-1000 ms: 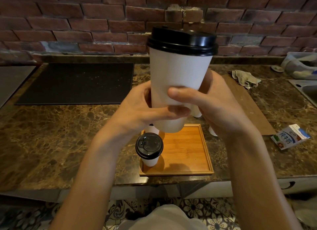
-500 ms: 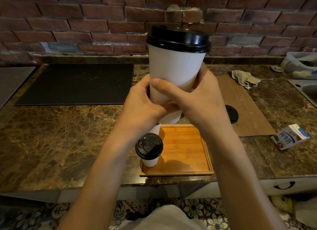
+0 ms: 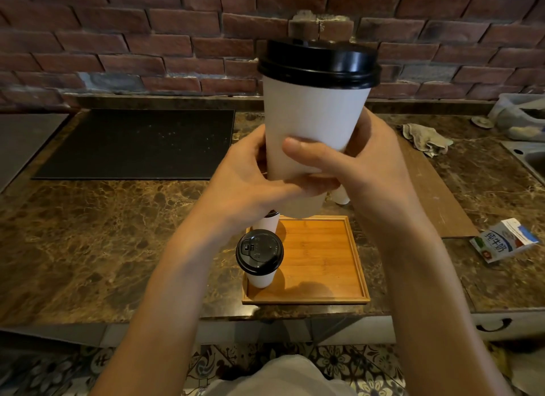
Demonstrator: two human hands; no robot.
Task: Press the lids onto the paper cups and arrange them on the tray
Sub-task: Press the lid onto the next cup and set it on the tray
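Note:
A white paper cup (image 3: 312,124) with a black lid (image 3: 320,63) is held up high in front of the camera, above the wooden tray (image 3: 321,260). My left hand (image 3: 250,180) and my right hand (image 3: 365,165) both grip its lower half, thumbs toward me. On the tray's left side stands a lidded cup (image 3: 259,257), and behind it a second cup (image 3: 267,221) shows partly under my left wrist. Another white cup (image 3: 342,196) peeks out behind my right hand on the counter.
The tray sits near the front edge of a brown marble counter (image 3: 103,233). A black mat (image 3: 138,143) lies at the back left, a wooden board (image 3: 436,195) to the right, a milk carton (image 3: 504,242) far right, a rag (image 3: 424,137) and a sink (image 3: 530,159) beyond.
The held cup has shifted slightly right and my hands have regripped its lower part. The loose black lid seen on the board half a second ago is now hidden behind my right hand.

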